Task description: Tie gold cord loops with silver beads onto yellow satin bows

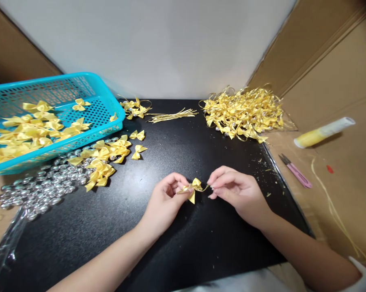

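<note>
Over the front middle of the black table [171, 158], my left hand [166, 198] pinches a small yellow ribbon bow [196, 185] at its left side. One tail of the bow points down. A thin gold cord [203, 189] runs from the bow to the right, and its end sits between the fingertips of my right hand [236, 192]. Part of the bow is hidden behind my left fingers.
A blue basket [108, 101] of yellow bows stands at the left, with silver beads [49, 184] and loose bows [99, 174] beside it. Gold cords [172, 115] lie at the back. Finished-looking bows [242, 111] are heaped back right, near pink-handled snips [298, 174] and a roll [324, 132].
</note>
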Tool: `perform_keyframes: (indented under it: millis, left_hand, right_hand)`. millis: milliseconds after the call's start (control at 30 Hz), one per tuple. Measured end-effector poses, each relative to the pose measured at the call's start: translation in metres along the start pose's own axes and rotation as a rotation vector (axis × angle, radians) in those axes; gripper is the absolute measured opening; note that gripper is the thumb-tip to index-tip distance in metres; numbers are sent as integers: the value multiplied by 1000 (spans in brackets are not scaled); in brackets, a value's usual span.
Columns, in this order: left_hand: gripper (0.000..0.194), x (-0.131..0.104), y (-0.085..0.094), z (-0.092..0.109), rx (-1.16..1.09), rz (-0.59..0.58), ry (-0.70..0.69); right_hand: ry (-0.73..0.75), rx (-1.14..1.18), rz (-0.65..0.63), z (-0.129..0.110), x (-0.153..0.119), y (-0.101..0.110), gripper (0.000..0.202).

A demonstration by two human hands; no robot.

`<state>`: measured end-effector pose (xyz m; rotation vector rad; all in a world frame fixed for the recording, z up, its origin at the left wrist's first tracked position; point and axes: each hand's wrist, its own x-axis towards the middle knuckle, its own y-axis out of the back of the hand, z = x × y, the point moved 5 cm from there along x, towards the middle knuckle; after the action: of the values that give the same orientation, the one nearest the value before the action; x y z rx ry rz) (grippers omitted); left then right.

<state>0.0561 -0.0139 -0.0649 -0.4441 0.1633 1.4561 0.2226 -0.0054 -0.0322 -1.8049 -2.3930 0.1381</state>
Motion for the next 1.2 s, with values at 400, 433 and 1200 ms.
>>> perform_keyframes:
  millis: [400,433,1200]
  left_hand:
    - [15,1,2,1,28,0,-19]
    - [15,1,3,2,32,5,-17]
    - [13,1,1,-1,46,-21,19]
  right_hand:
    - [-191,141,31,6,-4,4,6]
    - [-192,160,22,5,-3,5,7]
    - [-79,249,84,3,0,13,17]
